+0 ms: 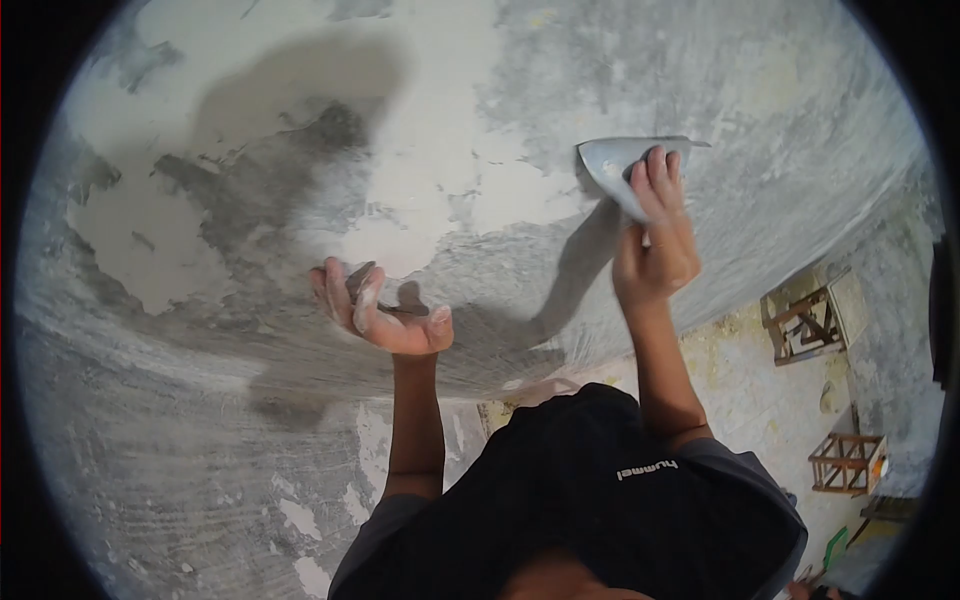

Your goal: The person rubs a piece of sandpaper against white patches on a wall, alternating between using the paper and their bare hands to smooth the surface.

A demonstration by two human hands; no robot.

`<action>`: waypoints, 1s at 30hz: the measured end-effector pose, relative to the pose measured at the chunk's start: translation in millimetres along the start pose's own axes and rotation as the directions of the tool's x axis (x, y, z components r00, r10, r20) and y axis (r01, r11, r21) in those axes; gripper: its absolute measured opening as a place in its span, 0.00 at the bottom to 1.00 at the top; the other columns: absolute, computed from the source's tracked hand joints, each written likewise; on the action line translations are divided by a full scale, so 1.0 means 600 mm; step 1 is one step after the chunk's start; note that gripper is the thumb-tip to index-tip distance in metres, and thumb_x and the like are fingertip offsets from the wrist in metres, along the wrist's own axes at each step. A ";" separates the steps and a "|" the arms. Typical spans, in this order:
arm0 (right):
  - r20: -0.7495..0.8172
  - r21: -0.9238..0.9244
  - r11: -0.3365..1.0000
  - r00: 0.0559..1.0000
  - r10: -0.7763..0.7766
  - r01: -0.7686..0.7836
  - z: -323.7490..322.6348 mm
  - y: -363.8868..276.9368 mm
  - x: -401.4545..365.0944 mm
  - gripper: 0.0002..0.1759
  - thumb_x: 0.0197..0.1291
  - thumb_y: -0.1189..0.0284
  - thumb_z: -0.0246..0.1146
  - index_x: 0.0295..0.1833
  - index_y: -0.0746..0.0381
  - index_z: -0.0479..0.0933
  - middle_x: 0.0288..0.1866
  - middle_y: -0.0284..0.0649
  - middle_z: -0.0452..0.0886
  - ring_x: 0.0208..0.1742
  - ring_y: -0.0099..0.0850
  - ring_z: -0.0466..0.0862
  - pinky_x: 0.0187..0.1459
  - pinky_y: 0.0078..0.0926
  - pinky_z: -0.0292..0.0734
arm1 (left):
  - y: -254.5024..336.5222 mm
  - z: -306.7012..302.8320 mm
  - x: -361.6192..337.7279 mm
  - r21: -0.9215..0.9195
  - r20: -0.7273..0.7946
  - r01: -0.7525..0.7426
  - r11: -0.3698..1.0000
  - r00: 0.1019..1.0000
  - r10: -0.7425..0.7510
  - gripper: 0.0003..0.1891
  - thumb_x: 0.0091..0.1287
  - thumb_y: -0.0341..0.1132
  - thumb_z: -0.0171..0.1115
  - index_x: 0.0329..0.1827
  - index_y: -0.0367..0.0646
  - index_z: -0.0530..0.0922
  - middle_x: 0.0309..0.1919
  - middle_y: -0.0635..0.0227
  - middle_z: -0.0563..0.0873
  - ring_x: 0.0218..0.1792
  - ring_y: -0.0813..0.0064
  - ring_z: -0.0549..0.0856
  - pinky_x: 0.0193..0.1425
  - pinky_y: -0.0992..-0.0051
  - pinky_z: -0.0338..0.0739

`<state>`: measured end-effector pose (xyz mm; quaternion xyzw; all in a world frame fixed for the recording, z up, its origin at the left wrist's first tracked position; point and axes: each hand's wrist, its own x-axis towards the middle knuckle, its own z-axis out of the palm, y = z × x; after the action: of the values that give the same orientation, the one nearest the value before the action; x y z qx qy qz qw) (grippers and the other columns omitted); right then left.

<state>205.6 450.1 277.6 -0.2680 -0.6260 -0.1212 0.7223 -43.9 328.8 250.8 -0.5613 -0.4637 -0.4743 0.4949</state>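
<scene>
My right hand [658, 240] is wrapped round a putty knife with its fingers pressed against the back of the blade. The grey metal blade of the putty knife [610, 165] is wide and lies close over the grey wall [560, 85]. Most of its handle is hidden in the hand. Lower and to the left, my left hand [395, 325] is raised in front of the wall with its fingers curved and apart. White filler smears its fingertips, and nothing shows in its grasp. Pale patches of filler [430, 150] spread over the wall above both hands.
Two wooden stools or frames, one upper [805, 325] and one lower [848, 463], stand on the stained floor [740, 375] at the right. Something green [836, 547] is at lower right, near part of another person [810, 590]. The wall's lower left stretch carries streaks and white spots.
</scene>
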 end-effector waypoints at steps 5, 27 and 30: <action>0.342 0.380 0.924 0.923 -0.175 0.034 0.030 -0.123 -0.069 0.24 0.53 0.82 0.62 0.56 0.63 0.90 0.58 0.45 0.91 0.66 0.41 0.87 0.66 0.37 0.81 | 0.002 -0.005 -0.001 0.062 0.017 0.056 0.997 0.998 -0.057 0.49 0.73 0.75 0.38 0.75 0.34 0.66 0.77 0.39 0.67 0.80 0.37 0.63 0.81 0.33 0.53; 0.793 0.608 -0.424 0.546 0.272 -0.672 -0.019 -0.119 0.020 0.13 0.79 0.74 0.59 0.59 0.71 0.81 0.53 0.43 0.88 0.51 0.28 0.88 0.56 0.31 0.87 | 0.025 -0.047 0.016 0.128 0.388 0.133 0.983 0.905 -0.173 0.61 0.62 0.73 0.66 0.82 0.28 0.60 0.85 0.36 0.52 0.87 0.41 0.44 0.85 0.41 0.31; 0.798 0.602 -0.443 0.525 0.297 -0.664 -0.015 -0.123 0.005 0.14 0.79 0.74 0.59 0.60 0.71 0.80 0.54 0.43 0.88 0.52 0.29 0.89 0.56 0.32 0.87 | 0.025 -0.058 0.020 0.016 0.364 0.176 0.984 0.916 -0.170 0.59 0.61 0.70 0.69 0.81 0.28 0.62 0.83 0.36 0.57 0.86 0.40 0.48 0.85 0.41 0.33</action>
<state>175.8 384.9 297.0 0.0642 -0.3737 0.7552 0.5347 -29.9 293.8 263.1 -0.6004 -0.5910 -0.4078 0.3520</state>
